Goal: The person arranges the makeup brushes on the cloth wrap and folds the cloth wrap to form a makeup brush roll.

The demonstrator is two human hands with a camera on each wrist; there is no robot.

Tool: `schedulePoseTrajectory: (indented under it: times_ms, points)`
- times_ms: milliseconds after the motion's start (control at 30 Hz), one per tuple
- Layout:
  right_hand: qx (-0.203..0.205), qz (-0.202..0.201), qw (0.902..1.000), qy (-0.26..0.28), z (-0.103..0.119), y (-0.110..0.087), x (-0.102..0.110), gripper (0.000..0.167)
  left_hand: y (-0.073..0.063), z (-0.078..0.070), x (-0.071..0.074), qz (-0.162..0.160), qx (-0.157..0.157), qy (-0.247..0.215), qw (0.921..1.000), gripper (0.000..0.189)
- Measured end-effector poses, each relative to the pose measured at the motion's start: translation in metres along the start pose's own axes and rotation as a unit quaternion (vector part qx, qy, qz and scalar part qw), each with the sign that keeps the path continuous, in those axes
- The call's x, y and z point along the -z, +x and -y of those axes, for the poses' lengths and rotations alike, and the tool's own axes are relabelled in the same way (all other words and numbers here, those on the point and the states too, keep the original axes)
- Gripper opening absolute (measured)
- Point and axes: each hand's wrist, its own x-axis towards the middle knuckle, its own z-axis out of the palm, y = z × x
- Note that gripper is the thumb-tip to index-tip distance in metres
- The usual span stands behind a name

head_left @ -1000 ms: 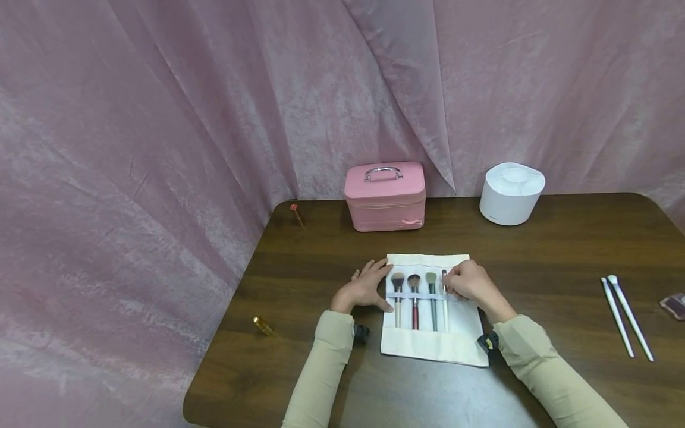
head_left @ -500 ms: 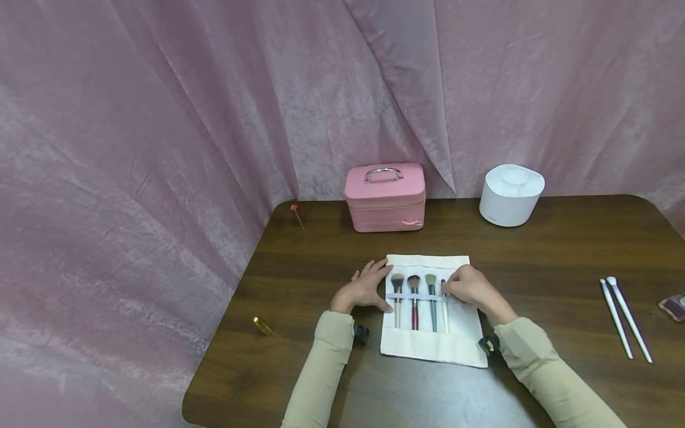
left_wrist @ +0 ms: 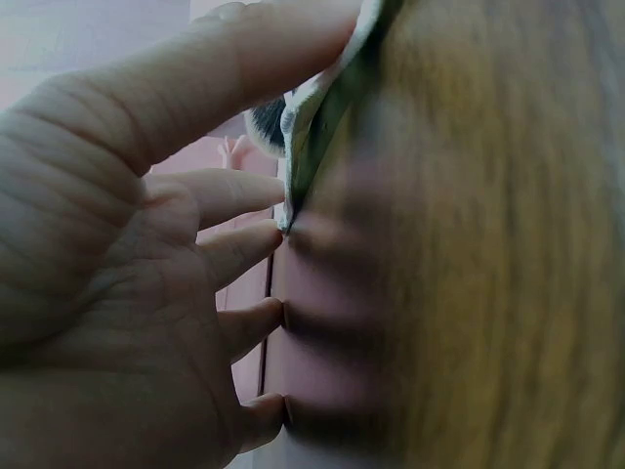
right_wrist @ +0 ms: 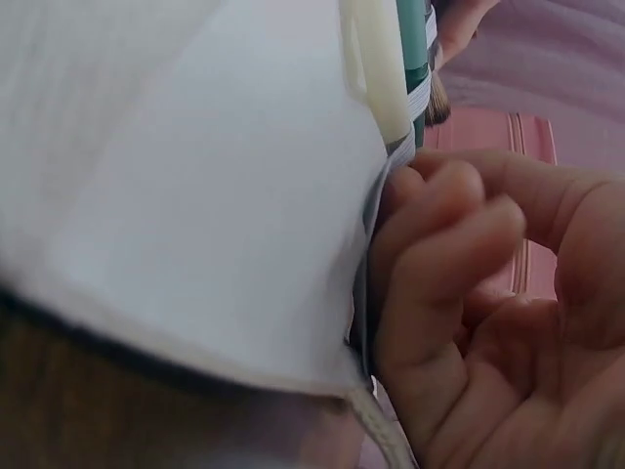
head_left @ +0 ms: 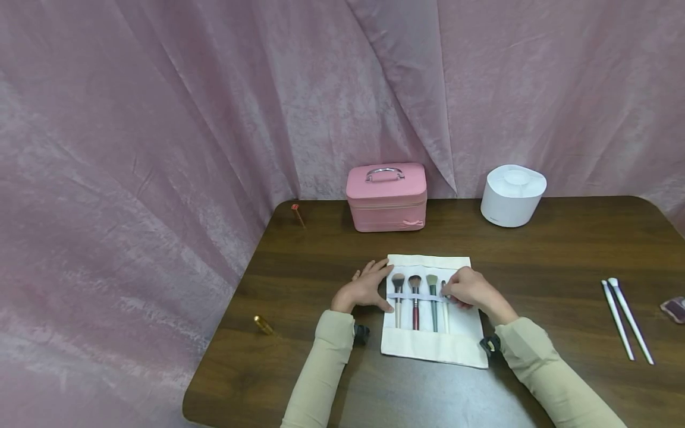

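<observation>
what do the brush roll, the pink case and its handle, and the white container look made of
Brush roll: matte off-white fabric, perhaps canvas; its edge looks soft and wavy up close.
Pink case: satin, perhaps faux leather given the zip-like seam, though plastic is possible.
Handle: likely polished metal, from its silvery shine.
White container: probably plastic, smooth and evenly white.

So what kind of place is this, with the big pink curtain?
Probably a makeup table, perhaps in a dressing area. The clues are the makeup brushes lying on a white roll and the pink case standing behind it.
</observation>
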Motion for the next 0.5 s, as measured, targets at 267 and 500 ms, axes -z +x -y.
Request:
schedulePoseTrajectory:
  times_ms: [267, 500]
  points:
    - [-0.002, -0.012, 0.9990, 0.043, 0.002, -0.006, 0.010, 0.019, 0.000, -0.002, 0.000, 0.001, 0.005, 0.001, 1.0000, 0.102]
    - [0.041, -0.036, 0.9954, 0.078, -0.008, -0.012, 0.033, 0.030, 0.001, 0.000, -0.001, -0.001, 0.003, -0.003, 1.0000, 0.104]
